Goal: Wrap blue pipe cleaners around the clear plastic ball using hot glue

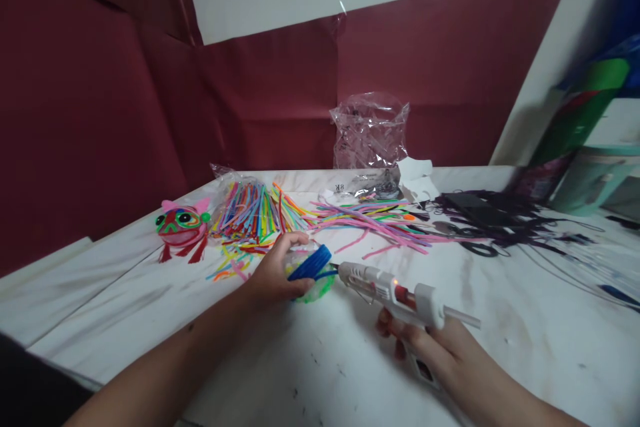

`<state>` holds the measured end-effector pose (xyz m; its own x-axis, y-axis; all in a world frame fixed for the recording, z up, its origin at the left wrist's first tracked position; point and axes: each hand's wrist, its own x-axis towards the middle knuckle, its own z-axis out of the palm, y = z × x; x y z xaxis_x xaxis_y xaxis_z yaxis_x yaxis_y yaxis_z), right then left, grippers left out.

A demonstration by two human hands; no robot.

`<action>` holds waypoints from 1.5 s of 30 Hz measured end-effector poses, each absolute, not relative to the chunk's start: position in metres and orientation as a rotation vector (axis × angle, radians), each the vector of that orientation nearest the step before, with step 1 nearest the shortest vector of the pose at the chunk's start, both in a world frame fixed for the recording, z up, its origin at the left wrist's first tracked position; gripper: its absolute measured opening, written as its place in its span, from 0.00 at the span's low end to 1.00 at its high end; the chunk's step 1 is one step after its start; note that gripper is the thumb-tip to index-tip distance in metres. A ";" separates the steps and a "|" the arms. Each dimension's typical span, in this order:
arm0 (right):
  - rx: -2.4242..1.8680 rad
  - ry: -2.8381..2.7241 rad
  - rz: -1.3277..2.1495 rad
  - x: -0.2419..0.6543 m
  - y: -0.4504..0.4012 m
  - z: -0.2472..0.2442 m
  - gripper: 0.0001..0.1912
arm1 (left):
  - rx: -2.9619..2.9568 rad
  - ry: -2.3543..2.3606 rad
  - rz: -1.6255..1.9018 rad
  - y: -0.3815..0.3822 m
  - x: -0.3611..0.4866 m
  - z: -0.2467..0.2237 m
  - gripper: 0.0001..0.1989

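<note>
My left hand (280, 270) is closed around a clear, rounded piece partly covered with blue pipe cleaners (311, 263). Green fuzzy trim (320, 290) runs along its lower edge. One blue strand sticks out to the right. In my right hand (425, 343) is a white hot glue gun (373, 280), fingers wrapped round its handle. An orange light glows on its body and a glue stick juts from the rear. The nozzle points left and sits at the blue strand; I cannot tell whether it touches.
A finished-looking red creature figure (181, 230) stands at the left. Bundled pipe cleaners (250, 210) and loose pink strands (390, 227) lie behind my hands. Black cords (493, 213) and scissors (477, 249) are at the right, near a pale green container (590, 177). A clear plastic bag (370, 130) stands at the back.
</note>
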<state>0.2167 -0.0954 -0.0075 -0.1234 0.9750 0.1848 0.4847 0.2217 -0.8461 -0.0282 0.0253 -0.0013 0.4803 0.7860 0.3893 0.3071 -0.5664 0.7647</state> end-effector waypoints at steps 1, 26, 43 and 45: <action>-1.375 -1.707 0.828 0.217 -0.095 -0.008 0.14 | 2.107 0.896 0.995 0.025 -0.028 -0.001 0.33; -1.265 -1.887 0.765 0.222 -0.101 -0.011 0.16 | 2.118 0.947 1.004 0.022 -0.026 0.003 0.31; -1.274 -1.906 0.661 0.216 -0.103 -0.005 0.16 | 2.138 0.942 0.994 0.023 -0.025 0.002 0.30; -1.299 -1.891 0.674 0.216 -0.103 -0.006 0.17 | 2.120 0.952 0.992 0.023 -0.025 0.002 0.31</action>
<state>0.2157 -0.1026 -0.0061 -0.2207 0.9359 0.2744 0.5515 0.3518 -0.7564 -0.0248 0.0226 0.0020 0.4621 0.8010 0.3807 0.3480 -0.5586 0.7530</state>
